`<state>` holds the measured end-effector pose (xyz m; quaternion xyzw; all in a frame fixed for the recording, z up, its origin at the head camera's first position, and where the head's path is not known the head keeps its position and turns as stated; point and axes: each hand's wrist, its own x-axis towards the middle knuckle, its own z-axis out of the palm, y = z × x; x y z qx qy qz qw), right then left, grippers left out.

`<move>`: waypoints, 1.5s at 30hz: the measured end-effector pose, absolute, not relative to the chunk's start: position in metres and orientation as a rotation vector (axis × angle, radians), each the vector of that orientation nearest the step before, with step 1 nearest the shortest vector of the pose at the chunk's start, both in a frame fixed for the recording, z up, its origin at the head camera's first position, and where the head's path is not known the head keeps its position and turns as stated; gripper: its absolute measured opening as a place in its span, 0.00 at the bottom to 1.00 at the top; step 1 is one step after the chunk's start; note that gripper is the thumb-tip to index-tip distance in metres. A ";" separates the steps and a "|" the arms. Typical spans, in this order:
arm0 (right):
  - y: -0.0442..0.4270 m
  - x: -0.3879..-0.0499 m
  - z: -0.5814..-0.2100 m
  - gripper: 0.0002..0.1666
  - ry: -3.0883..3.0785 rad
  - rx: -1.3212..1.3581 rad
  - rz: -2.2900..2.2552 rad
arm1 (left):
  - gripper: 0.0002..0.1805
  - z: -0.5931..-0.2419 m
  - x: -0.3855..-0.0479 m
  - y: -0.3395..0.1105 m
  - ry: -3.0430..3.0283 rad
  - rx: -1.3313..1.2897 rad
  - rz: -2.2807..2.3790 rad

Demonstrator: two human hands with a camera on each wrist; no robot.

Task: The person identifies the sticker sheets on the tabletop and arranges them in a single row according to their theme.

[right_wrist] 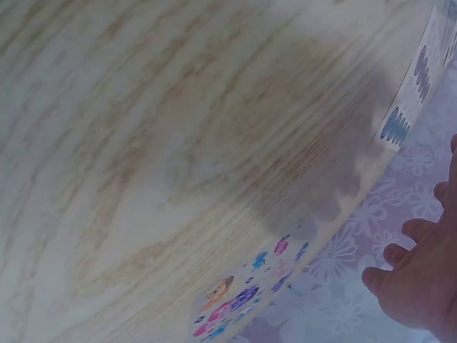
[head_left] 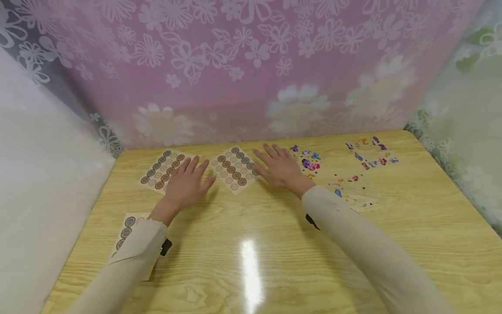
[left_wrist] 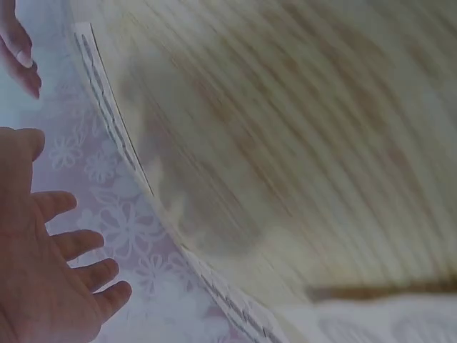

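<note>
My left hand (head_left: 184, 183), fingers spread, hovers near the right edge of a beige sheet (head_left: 161, 166) printed with rows of dark, brown and pale round seals. A second such sheet (head_left: 234, 168) lies turned like a diamond between the two hands. My right hand (head_left: 278, 168) is stretched out beside that sheet's right corner, close to a clear sheet of colourful flower or butterfly stickers (head_left: 306, 164). Both wrist views show the left hand (left_wrist: 50, 264) and right hand (right_wrist: 421, 279) raised off the table, their shadows on the wood, with nothing held.
A third round-seal sheet (head_left: 127, 231) lies at the left, partly under the left sleeve. More clear sheets with coloured stickers (head_left: 373, 163) and sparse stickers (head_left: 338, 192) lie on the right of the wooden table (head_left: 219, 261). A pink floral curtain (head_left: 235, 100) hangs behind the far edge.
</note>
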<state>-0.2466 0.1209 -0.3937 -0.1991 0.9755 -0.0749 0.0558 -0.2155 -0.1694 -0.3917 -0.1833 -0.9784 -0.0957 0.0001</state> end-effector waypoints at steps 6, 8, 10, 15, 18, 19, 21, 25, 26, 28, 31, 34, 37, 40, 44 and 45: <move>0.121 -0.252 -0.400 0.37 2.947 -0.584 -0.170 | 0.38 -0.396 -0.222 -0.159 -3.141 -0.546 -0.279; 0.119 -0.253 -0.402 0.38 2.940 -0.570 -0.168 | 0.39 -0.398 -0.224 -0.157 -3.155 -0.538 -0.239; 0.118 -0.254 -0.404 0.38 2.937 -0.554 -0.179 | 0.39 -0.399 -0.226 -0.155 -3.165 -0.537 -0.209; 0.115 -0.260 -0.410 0.38 2.950 -0.532 -0.216 | 0.39 -0.398 -0.231 -0.151 -3.183 -0.538 -0.143; 0.112 -0.264 -0.414 0.38 2.936 -0.527 -0.246 | 0.38 -0.398 -0.234 -0.151 -3.197 -0.524 -0.133; 0.111 -0.266 -0.414 0.38 2.928 -0.524 -0.254 | 0.38 -0.398 -0.235 -0.150 -3.196 -0.520 -0.136; 0.109 -0.269 -0.415 0.38 2.917 -0.510 -0.267 | 0.38 -0.399 -0.238 -0.149 -3.199 -0.501 -0.153; 0.104 -0.277 -0.417 0.37 2.907 -0.516 -0.271 | 0.38 -0.401 -0.247 -0.147 -3.225 -0.431 -0.182; 0.103 -0.279 -0.418 0.37 2.907 -0.518 -0.277 | 0.38 -0.402 -0.249 -0.146 -3.234 -0.408 -0.187; 0.100 -0.283 -0.419 0.37 2.910 -0.528 -0.292 | 0.37 -0.402 -0.252 -0.145 -3.236 -0.382 -0.209; 0.096 -0.288 -0.421 0.37 2.920 -0.531 -0.321 | 0.37 -0.403 -0.257 -0.143 -3.210 -0.371 -0.265; 0.092 -0.294 -0.423 0.37 2.933 -0.549 -0.309 | 0.37 -0.404 -0.260 -0.141 -3.181 -0.356 -0.377; 0.088 -0.299 -0.424 0.39 2.934 -0.572 -0.313 | 0.37 -0.405 -0.263 -0.140 -3.168 -0.290 -0.507; 0.083 -0.305 -0.425 0.40 2.936 -0.562 -0.358 | 0.38 -0.407 -0.266 -0.141 -3.161 -0.196 -0.627; 0.078 -0.313 -0.426 0.39 2.939 -0.531 -0.420 | 0.38 -0.409 -0.269 -0.142 -3.127 -0.102 -0.763; 0.077 -0.314 -0.426 0.39 2.936 -0.527 -0.430 | 0.39 -0.410 -0.270 -0.142 -3.117 -0.088 -0.793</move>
